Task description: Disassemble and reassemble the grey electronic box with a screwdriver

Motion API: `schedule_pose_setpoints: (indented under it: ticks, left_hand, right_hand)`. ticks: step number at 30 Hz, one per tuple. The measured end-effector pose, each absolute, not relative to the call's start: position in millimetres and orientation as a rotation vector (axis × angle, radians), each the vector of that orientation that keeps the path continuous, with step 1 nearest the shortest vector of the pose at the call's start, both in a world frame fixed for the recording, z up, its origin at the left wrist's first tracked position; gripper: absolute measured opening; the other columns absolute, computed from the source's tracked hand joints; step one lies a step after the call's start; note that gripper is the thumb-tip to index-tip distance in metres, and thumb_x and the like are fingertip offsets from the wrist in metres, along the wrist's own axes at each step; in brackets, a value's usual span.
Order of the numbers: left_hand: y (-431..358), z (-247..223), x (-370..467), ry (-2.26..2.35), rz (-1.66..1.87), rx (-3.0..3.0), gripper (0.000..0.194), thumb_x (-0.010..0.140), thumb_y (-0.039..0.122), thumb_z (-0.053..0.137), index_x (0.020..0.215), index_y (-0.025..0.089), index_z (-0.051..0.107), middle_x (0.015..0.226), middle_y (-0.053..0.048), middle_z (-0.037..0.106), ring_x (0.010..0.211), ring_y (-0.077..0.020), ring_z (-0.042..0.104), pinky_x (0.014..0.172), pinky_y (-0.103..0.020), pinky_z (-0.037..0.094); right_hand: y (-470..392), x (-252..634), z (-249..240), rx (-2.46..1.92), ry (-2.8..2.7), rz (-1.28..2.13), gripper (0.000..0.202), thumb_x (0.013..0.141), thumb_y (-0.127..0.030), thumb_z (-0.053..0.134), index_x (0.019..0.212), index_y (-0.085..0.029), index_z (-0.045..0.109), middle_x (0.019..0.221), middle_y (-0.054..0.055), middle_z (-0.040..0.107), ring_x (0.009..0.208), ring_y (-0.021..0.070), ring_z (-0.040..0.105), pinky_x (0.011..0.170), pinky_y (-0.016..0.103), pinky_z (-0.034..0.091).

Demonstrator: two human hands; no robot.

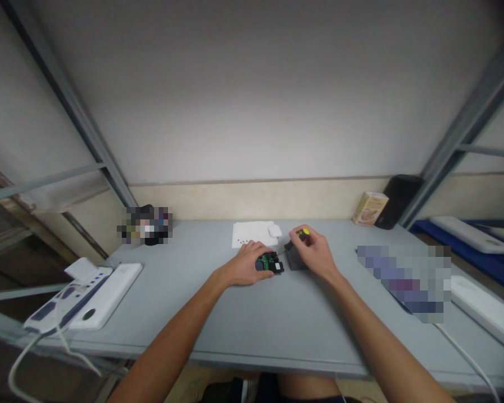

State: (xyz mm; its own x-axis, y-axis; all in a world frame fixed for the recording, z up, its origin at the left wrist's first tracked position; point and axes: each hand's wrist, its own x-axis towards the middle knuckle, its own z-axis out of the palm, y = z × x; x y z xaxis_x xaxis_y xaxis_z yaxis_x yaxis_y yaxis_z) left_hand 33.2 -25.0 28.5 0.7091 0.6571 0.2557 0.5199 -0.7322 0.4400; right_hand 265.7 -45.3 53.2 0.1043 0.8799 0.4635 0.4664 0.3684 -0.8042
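A small device with an exposed green circuit board (269, 262) lies on the grey table. My left hand (250, 263) is closed around its left side, fingers behind and thumb in front. My right hand (315, 252) grips a screwdriver (303, 233) with a black and yellow handle; its shaft slants down left to the board's right end. Whether the tip touches a screw is too small to tell. Below my right hand lies a dark grey flat piece (294, 261), partly hidden by the hand. Behind the device is a white sheet (252, 230) with several tiny dark pieces on it.
A small white rounded object (274, 230) rests at the sheet's right edge. A power strip (67, 299) and a white slab (109, 296) lie at left. At back right stand a yellowish box (370, 209) and a black case (400, 201). Blurred-out items sit on both sides.
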Motion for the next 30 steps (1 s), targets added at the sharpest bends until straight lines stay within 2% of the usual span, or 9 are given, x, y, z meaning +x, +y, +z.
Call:
schedule_pose_setpoints:
  ticks: [12, 30]
  left_hand:
    - [-25.4, 28.4, 33.5, 0.916, 0.589, 2.580, 0.054, 0.083, 0.049, 0.072, 0.131, 0.028, 0.056, 0.121, -0.008, 0.059, 0.113, -0.0291, 0.051, 0.103, -0.045, 0.036]
    - [-25.0, 28.4, 32.4, 0.893, 0.603, 2.575, 0.055, 0.082, 0.047, 0.074, 0.130, 0.028, 0.057, 0.120, -0.008, 0.059, 0.113, -0.0283, 0.051, 0.102, -0.043, 0.038]
  right_hand:
    - [-49.8, 262.5, 55.8, -1.235, -1.575, 0.453, 0.025, 0.089, -0.044, 0.060, 0.081, -0.020, 0.064, 0.061, -0.002, 0.055, 0.053, 0.0117, 0.045, 0.052, 0.025, 0.035]
    - [-51.9, 261.9, 58.1, -1.219, -1.578, 0.480, 0.026, 0.089, -0.045, 0.060, 0.083, -0.020, 0.064, 0.063, -0.002, 0.056, 0.054, 0.0123, 0.046, 0.053, 0.026, 0.036]
